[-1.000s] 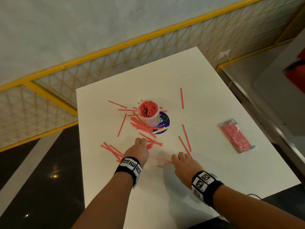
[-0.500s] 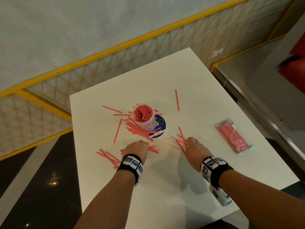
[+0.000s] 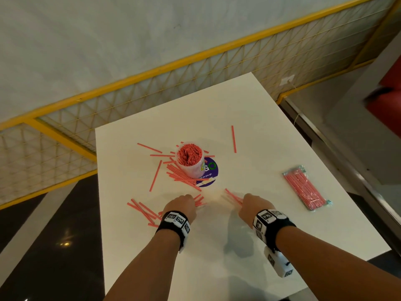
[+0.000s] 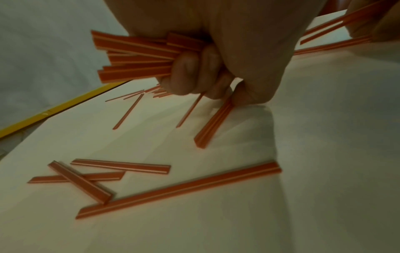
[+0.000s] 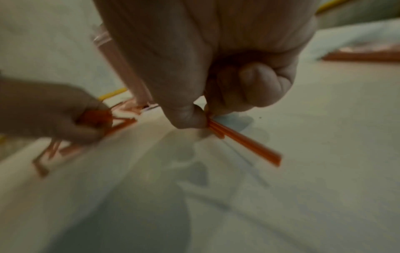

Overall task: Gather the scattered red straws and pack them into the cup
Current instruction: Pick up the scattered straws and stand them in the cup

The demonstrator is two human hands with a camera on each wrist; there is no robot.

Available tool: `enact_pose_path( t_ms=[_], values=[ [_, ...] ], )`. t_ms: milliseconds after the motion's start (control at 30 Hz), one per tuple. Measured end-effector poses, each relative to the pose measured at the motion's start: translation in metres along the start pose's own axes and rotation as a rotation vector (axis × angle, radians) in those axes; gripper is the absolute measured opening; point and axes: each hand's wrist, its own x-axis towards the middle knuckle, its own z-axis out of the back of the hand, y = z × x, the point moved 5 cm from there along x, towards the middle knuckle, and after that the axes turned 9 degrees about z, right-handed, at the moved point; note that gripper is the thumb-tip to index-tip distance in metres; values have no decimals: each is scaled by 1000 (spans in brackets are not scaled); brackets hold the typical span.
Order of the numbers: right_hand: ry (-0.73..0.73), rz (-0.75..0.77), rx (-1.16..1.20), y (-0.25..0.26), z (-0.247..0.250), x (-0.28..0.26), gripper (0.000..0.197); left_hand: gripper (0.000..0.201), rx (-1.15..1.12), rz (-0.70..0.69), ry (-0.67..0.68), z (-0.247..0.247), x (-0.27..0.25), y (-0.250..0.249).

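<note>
A clear cup (image 3: 191, 160) packed with red straws stands mid-table on a purple round sticker (image 3: 209, 173). Loose red straws (image 3: 182, 175) lie around its base, and more (image 3: 142, 210) lie left of my left hand (image 3: 181, 205). That hand grips a bundle of red straws (image 4: 134, 56) in a curled fist just above the table. My right hand (image 3: 252, 203) pinches a few red straws (image 5: 242, 138) between thumb and fingers, and their far ends (image 3: 232, 195) point toward the cup. One straw (image 3: 233, 139) lies alone, far right of the cup.
A sealed packet of red straws (image 3: 304, 187) lies near the right edge of the white table (image 3: 217, 246). A yellow-framed mesh railing (image 3: 152, 88) runs behind the table. Dark floor lies to the left.
My right hand moved right to the straws lying there, closed on them, and has drawn back a little with them. My left hand stayed close to its place, holding its bundle.
</note>
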Motion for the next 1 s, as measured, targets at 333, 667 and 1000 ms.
enact_pose_path(
  t_ms=[333, 667, 1000],
  values=[
    [-89, 50, 321, 9, 3, -23, 14, 34, -191, 51, -62, -1, -29, 2],
    [-310, 750, 609, 123, 63, -85, 20, 22, -1675, 1, -253, 79, -109, 12],
    [-136, 921, 211, 164, 79, -115, 34, 28, -1751, -73, -314, 107, -148, 24]
  ],
)
